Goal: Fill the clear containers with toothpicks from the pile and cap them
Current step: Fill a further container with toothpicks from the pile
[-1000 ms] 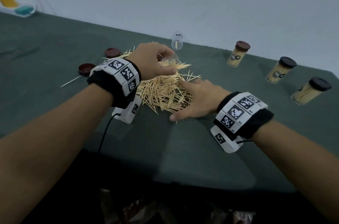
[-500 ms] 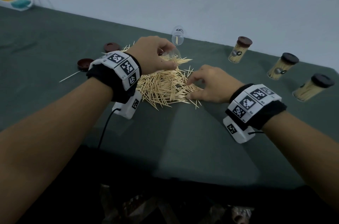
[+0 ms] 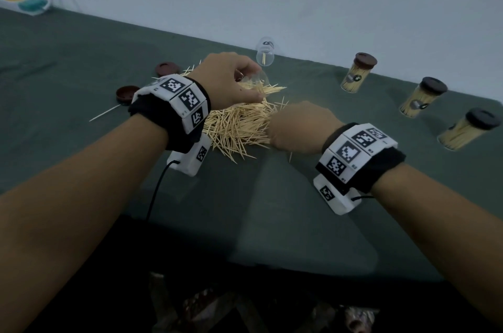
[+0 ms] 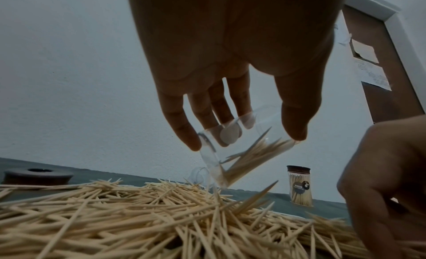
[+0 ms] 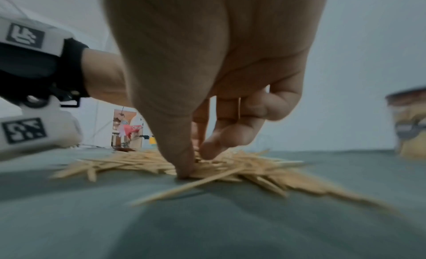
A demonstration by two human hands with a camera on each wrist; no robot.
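A pile of toothpicks [image 3: 239,125] lies on the dark green table [image 3: 81,60]. My left hand [image 3: 245,82] grips a clear container [image 4: 242,153] between thumb and fingers. It is held tilted over the far side of the pile, with a small bunch of toothpicks inside. My right hand [image 3: 275,128] is at the pile's right edge, thumb and curled fingers pinching a clump of toothpicks [image 5: 207,170] against the cloth. A second clear container [image 3: 264,56] stands uncapped behind the pile with a single toothpick in it.
Two brown caps [image 3: 167,69] [image 3: 127,93] lie left of the pile, and a stray toothpick [image 3: 104,113] is nearer me. Three filled, capped containers [image 3: 358,73] [image 3: 422,97] [image 3: 468,129] stand in a row at the right. A wall runs behind the table.
My right hand went from lying flat on the pile to curling its fingers and thumb into a pinch on the toothpicks. The left hand kept holding the clear container in place.
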